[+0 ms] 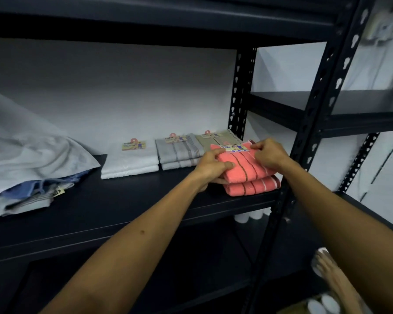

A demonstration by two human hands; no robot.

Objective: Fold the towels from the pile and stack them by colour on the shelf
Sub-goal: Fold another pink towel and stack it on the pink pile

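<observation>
On the black shelf [123, 207], both hands half-hide the coral towels [243, 168].

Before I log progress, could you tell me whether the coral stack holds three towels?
No, the coral stack shows only two folded towels.

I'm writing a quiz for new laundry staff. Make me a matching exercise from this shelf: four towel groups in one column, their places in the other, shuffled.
Things:
1. coral towels
2. grey striped towels
3. white towels
4. unfolded pile

Places:
A. far left of the shelf
B. under both hands, by the right post
C. between the white and coral stacks
D. between the pile and the grey stack

Pairs: 1-B, 2-C, 3-D, 4-A
</observation>
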